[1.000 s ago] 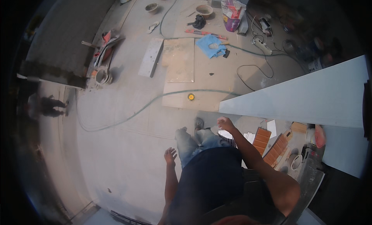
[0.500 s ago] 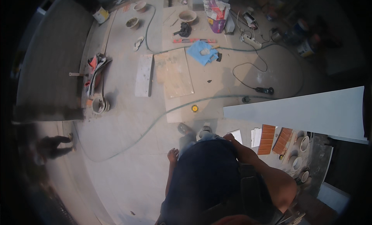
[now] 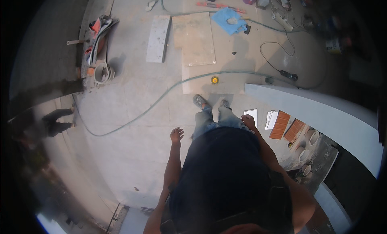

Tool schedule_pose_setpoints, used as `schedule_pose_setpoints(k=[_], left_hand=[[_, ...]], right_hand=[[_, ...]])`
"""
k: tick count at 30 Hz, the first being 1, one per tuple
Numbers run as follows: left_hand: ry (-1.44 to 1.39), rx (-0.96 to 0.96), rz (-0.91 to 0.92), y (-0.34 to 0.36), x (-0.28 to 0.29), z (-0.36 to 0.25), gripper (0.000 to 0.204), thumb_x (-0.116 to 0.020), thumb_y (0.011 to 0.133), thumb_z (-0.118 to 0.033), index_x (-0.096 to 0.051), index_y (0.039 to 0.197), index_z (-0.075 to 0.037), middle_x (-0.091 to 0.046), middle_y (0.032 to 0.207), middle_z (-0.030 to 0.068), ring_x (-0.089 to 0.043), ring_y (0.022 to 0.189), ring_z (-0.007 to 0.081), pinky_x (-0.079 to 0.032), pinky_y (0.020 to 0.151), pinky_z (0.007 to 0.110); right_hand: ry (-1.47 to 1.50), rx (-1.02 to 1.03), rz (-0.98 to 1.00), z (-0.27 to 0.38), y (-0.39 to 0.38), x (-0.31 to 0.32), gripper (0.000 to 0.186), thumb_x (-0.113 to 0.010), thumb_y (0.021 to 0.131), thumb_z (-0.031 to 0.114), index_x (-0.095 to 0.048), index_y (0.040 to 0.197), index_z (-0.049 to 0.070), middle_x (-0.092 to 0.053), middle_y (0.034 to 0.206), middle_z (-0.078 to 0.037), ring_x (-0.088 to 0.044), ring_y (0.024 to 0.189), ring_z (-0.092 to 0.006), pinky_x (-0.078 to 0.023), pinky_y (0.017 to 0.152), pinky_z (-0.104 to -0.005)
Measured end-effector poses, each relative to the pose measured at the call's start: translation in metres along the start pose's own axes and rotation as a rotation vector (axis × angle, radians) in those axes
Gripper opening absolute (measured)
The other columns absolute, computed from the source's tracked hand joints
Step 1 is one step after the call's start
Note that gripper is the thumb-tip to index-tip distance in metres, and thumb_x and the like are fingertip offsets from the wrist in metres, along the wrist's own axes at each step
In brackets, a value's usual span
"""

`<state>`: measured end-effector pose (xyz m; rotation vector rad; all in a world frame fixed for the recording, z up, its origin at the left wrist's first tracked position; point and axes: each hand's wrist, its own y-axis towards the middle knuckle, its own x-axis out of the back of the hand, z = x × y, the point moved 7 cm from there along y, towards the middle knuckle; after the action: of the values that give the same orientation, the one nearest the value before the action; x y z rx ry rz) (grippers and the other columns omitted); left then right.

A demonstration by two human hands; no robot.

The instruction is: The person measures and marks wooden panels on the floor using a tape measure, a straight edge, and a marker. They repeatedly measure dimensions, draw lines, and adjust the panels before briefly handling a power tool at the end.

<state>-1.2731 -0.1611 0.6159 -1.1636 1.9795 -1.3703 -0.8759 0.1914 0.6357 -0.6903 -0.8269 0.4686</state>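
My left hand (image 3: 176,135) hangs beside my left thigh over the pale floor, holding nothing, its fingers loosely bent and apart. By my right thigh is my right hand (image 3: 248,121), near a white sheet (image 3: 251,114) on the floor; its fingers are small and partly hidden, so their grip is unclear. Ahead of my shoes lies a small round yellow object (image 3: 215,80). A green hose (image 3: 161,97) curves across the floor behind it. To my right are a brown grooved panel (image 3: 279,125) and a second brown panel (image 3: 294,130).
A long white partition (image 3: 314,107) runs along the right. Ahead lie a beige board (image 3: 195,40), a grey slab (image 3: 158,39), a blue cloth (image 3: 229,21) and a corded power tool (image 3: 288,75). A bucket (image 3: 103,73) stands left; several pots (image 3: 303,154) stand right. Another person (image 3: 56,122) is far left.
My view has tilted and shifted, so floor things ahead sit higher in the picture. More of my left arm and both legs show. The right hand now hangs lower beside my thigh.
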Motion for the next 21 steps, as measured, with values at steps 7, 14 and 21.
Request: schedule_pose_setpoints(k=[7,14,21], left_hand=[[-0.086,-0.059,0.064,0.018,0.004,-0.003,0.039,-0.059,0.103,-0.037,-0.062,0.131,-0.009,-0.072,0.117,0.0094,-0.068,0.105,0.0227,-0.054,0.09,0.045],[0.199,-0.026,0.15,0.021,-0.047,-0.009,0.047,-0.065,0.096,-0.046,-0.065,0.127,-0.011,-0.073,0.108,0.0086,-0.069,0.095,0.0235,-0.06,0.075,0.052],[0.514,-0.199,0.149,0.028,-0.115,0.059,0.055,-0.069,0.094,-0.049,-0.068,0.126,-0.005,-0.072,0.118,0.0208,-0.071,0.107,0.0322,-0.056,0.093,0.045]], right_hand=[[-0.156,0.233,0.128,0.019,0.025,-0.023,0.032,-0.067,0.096,0.03,-0.079,0.108,0.003,-0.077,0.094,-0.008,-0.071,0.083,-0.0155,-0.055,0.076,-0.0309],[-0.35,0.245,0.535,0.09,0.055,-0.04,0.025,-0.062,0.096,0.02,-0.077,0.102,0.001,-0.068,0.082,-0.006,-0.063,0.071,-0.0145,-0.051,0.061,-0.0327],[-0.313,0.018,0.685,0.138,0.136,-0.078,0.015,-0.071,0.091,0.015,-0.072,0.105,0.009,-0.072,0.088,-0.005,-0.069,0.071,-0.0169,-0.055,0.058,-0.0325]])
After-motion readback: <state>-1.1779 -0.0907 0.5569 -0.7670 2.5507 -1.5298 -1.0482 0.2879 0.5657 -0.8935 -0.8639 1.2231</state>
